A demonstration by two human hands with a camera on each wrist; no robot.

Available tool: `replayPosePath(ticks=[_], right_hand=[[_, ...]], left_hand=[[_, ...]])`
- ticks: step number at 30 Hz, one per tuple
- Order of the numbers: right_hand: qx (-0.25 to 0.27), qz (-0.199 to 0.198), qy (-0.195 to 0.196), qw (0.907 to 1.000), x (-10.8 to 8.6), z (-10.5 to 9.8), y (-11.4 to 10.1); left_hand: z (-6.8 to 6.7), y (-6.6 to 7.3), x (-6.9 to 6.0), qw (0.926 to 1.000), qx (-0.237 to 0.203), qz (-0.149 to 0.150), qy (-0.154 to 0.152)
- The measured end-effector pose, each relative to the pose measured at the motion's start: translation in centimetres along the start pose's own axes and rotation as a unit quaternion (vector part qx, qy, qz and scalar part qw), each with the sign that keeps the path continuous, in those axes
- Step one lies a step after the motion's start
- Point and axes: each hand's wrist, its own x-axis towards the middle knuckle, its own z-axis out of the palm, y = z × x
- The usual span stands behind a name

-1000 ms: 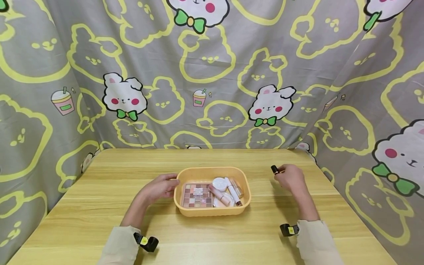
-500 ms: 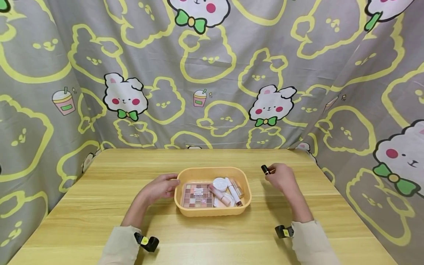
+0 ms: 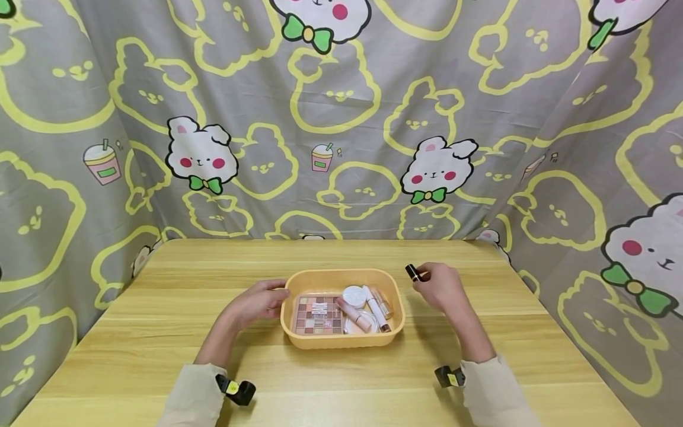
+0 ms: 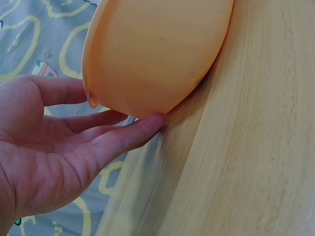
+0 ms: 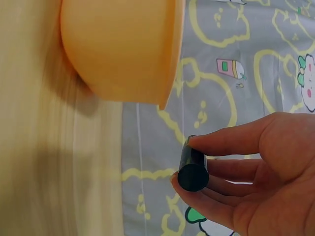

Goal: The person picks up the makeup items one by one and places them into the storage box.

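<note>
A yellow-orange plastic basket [image 3: 341,342] stands on the wooden table, holding makeup. Inside it are an eyeshadow palette [image 3: 318,315], a round white case [image 3: 354,296], a pink tube [image 3: 354,314], a white tube [image 3: 376,309] and other small pieces. My left hand [image 3: 261,299] holds the basket's left end, a fingertip over the rim and the thumb [image 4: 147,125] against the outer wall. Right of the basket, my right hand [image 3: 439,284] pinches a black lipstick tube [image 3: 413,273] above the table. Its flat round end faces the camera in the right wrist view.
The pale wooden table [image 3: 331,391] reaches back to a grey curtain [image 3: 341,201] printed with cartoon rabbits, which also hangs at both sides. Small black cameras [image 3: 449,376] are strapped to both wrists.
My right hand has moved left with the lipstick, closer to the basket's right end. The left hand and the basket stay where they were.
</note>
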Motion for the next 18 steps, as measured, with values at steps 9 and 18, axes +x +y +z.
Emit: replayPosePath(ticks=[9, 18], right_hand=[[0.007, -0.018, 0.008, 0.9998, -0.4, 0.1, -1.1], [0.015, -0.036, 0.012, 0.9992, -0.4, 0.9, -2.0]], left_hand=[[0.0, 0.0, 0.0, 1.0, -0.002, -0.002, -0.001], [0.0, 0.1, 0.1, 1.0, -0.005, -0.001, -0.003]])
